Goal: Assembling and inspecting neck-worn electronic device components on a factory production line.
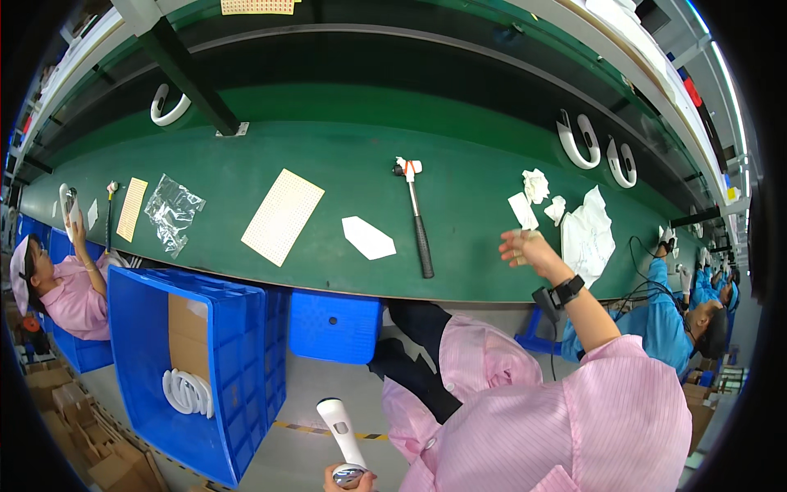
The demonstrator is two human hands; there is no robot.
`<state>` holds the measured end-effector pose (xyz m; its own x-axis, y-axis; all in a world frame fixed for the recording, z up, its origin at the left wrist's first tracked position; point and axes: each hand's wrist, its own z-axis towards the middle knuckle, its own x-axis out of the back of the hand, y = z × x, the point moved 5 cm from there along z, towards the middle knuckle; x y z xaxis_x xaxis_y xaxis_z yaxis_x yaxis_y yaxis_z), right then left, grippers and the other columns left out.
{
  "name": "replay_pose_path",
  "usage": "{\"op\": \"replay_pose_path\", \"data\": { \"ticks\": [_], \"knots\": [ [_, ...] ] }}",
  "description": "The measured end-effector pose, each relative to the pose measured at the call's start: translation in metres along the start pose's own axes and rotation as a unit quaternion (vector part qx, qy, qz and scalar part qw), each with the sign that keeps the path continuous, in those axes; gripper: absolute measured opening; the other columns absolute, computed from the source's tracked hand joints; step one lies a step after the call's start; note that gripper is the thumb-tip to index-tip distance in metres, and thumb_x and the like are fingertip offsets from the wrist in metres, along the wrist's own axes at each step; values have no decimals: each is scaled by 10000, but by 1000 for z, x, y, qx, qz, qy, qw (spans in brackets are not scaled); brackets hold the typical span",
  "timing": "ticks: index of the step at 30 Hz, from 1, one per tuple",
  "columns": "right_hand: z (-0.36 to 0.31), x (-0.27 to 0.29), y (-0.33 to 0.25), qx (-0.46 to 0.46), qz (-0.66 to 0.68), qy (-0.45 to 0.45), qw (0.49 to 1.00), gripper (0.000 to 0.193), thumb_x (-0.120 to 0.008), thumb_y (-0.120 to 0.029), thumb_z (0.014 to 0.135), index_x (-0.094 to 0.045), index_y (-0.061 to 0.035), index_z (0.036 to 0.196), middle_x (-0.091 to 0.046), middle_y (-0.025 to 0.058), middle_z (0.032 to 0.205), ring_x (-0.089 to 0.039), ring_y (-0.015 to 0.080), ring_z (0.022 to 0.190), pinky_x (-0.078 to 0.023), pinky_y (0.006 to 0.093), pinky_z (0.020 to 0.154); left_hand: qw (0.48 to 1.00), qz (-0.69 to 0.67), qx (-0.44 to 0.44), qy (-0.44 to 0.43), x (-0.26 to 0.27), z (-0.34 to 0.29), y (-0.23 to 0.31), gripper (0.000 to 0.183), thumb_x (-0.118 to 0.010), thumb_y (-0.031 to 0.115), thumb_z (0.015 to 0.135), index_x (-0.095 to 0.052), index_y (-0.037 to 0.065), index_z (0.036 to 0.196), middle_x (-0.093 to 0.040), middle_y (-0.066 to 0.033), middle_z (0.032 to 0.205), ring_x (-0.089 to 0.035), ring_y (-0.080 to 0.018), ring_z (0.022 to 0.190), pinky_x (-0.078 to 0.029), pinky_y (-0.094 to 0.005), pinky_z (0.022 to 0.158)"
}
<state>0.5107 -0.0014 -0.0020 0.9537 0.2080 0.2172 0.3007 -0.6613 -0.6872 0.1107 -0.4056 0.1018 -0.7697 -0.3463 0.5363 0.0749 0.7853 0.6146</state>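
At the lower edge, my left hand is closed around the silvery end of a white handheld device. Its shaft points up over the floor, with a grey patch on its side. Over the front edge of the green bench, my right hand has its fingers stretched out and nothing in it. A wristband with a black unit sits on that forearm. Crumpled white paper and a small white sheet lie just beyond the right hand. Left of it rests a hammer with a black handle.
A sheet of pale stickers, a white paper piece and clear plastic bag lie along the bench. A blue crate holding white curved parts stands beside a blue stool. Co-workers sit at both sides.
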Motion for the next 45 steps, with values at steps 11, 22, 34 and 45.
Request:
{"op": "replay_pose_path", "data": {
  "ticks": [11, 22, 34, 45],
  "knots": [
    [-26, -27, 72, 353, -489, 222, 767, 521, -616, -156, 774, -438, -50, 1251, -405, 224, 1286, -414, 393, 1148, -366, 450, 936, 996, -22, -69, 45, 34, 6, 3, 328, -718, 43, 642, -539, -44, 902, -580, -57, 692, -542, -128, 607, -463, -266, 567],
    [-27, -48, 73, 362, -573, -92, 730, 771, -661, -174, 700, -307, -165, 1384, -233, 191, 1433, -249, 331, 1323, -197, 513, 1063, 973, -80, -22, 214, 5, -69, 12, 537, -666, 0, 719, -406, -48, 1185, -530, -114, 967, -525, -186, 827, -453, -295, 748],
    [-11, -27, 83, 439, -564, -52, 698, 704, -522, -21, 728, -322, -172, 1386, -274, 120, 1440, -306, 266, 1308, -234, 493, 1058, 983, 99, -72, 140, -35, -45, 128, 635, -704, 67, 682, -399, -58, 1225, -508, -157, 1042, -508, -219, 911, -428, -325, 825],
    [-16, -20, 91, 467, -555, -22, 689, 716, -537, -46, 733, -301, -187, 1395, -287, 99, 1437, -304, 255, 1311, -244, 474, 1062, 991, 78, -101, 36, -54, -16, 191, 502, -684, 24, 659, -455, -2, 1106, -506, -94, 922, -503, -173, 809, -440, -300, 738]
  ]
}}
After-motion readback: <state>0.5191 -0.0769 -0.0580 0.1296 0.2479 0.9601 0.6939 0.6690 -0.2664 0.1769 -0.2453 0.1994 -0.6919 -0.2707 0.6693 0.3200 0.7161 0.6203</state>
